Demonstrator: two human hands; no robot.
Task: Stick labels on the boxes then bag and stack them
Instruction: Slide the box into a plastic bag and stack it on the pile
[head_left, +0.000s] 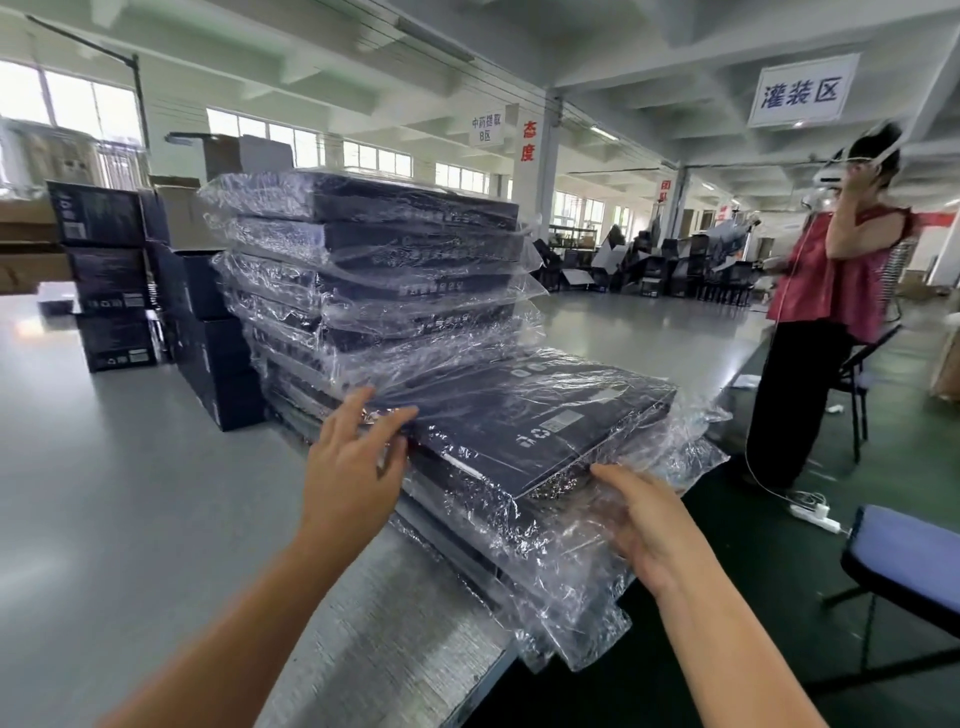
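Observation:
A dark blue flat box in a clear plastic bag (540, 426) lies on top of a low stack of bagged boxes (524, 561) at the table's right edge. Its white labels face up. My left hand (353, 457) touches the box's left near edge with straight fingers. My right hand (639, 525) rests with spread fingers on the loose plastic at the box's near right corner. Behind it rises a taller stack of bagged boxes (374, 260), several high.
The grey table (130, 493) stretches left. Unbagged dark boxes (109, 275) stand piled at the back left, with cardboard cartons behind. A person in a red top (831, 291) stands at the right beside a chair. A blue seat (904, 556) is near right.

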